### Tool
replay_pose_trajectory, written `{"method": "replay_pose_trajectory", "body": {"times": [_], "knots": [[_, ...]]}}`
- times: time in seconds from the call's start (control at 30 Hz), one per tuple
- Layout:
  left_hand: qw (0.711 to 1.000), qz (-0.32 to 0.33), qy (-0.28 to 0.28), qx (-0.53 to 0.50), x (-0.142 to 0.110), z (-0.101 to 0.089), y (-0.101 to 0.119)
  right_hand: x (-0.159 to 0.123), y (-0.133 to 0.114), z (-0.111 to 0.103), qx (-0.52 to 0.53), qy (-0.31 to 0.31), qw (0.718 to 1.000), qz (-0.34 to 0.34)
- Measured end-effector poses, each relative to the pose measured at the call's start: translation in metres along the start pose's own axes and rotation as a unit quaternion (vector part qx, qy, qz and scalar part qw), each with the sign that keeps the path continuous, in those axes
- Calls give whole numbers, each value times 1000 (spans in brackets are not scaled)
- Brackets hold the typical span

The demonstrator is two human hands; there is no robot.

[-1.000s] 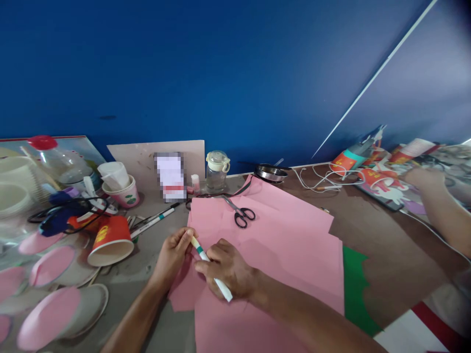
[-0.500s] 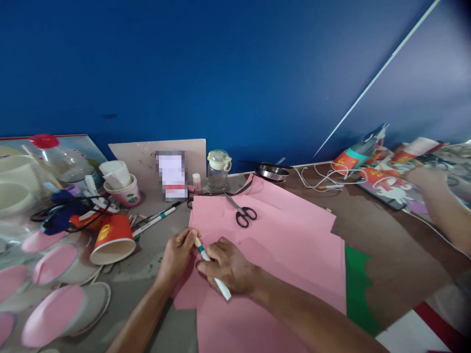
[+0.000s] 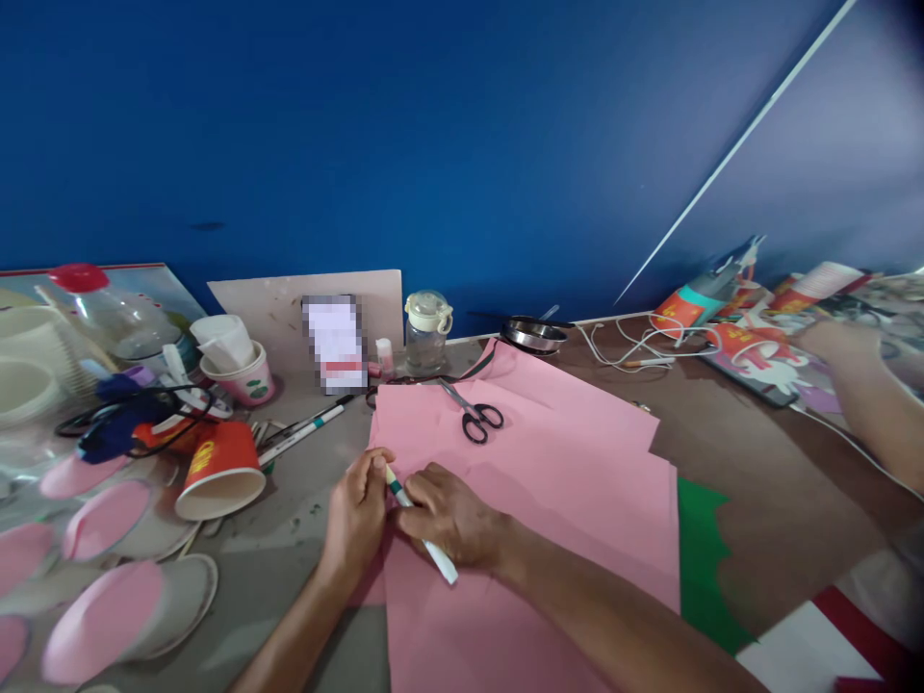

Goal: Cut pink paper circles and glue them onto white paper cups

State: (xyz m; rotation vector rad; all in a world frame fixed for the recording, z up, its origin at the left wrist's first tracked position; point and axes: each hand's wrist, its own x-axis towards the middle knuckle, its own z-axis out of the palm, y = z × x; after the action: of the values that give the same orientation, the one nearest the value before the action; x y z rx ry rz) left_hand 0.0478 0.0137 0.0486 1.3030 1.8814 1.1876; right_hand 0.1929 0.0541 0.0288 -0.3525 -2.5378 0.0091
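Observation:
A white marker (image 3: pixel 442 561) with a dark green band and a pale tip lies slantwise in my right hand (image 3: pixel 448 515), whose fingers are wrapped round its barrel. At the marker's upper end, my left hand (image 3: pixel 359 510) is closed, thumb and fingers pinched at the pale tip. Its fingertips partly hide that end. Both hands are over large sheets of pink paper (image 3: pixel 563 500). Just beyond them, scissors (image 3: pixel 477 421) with black handles rest on the paper, blades pointing away.
Left are a tipped red paper cup (image 3: pixel 222 467), cups with pink paper ovals (image 3: pixel 108 616) and two pens (image 3: pixel 307 430). A phone (image 3: pixel 338 342) leans at the back beside a glass jar (image 3: pixel 427 332). Green paper (image 3: pixel 704 558) pokes out right. Another person's arm (image 3: pixel 859 395) reaches in at far right.
My left hand has turned and curled more closely round the marker's tip end. The marker and my right hand have barely shifted.

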Motion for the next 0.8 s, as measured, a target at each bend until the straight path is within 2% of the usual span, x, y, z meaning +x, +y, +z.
{"method": "replay_pose_trajectory", "body": {"times": [0.27,0.43,0.57,0.67,0.8], "knots": [[1000,6,2,4,-4,4,-5,0,2,-2,13,-28,999,6],[1000,6,7,-22,-3,2,-3,0,2,-2,5,-13,1000,-7],[995,-6,-7,-101,1,-4,4,4,1,-2,-11,40,999,-4],[982,-28,-26,-186,4,-6,4,4,0,-1,2,57,998,4],[932,-93,-95,-338,7,-6,-4,-1,1,1,37,65,997,33]]}}
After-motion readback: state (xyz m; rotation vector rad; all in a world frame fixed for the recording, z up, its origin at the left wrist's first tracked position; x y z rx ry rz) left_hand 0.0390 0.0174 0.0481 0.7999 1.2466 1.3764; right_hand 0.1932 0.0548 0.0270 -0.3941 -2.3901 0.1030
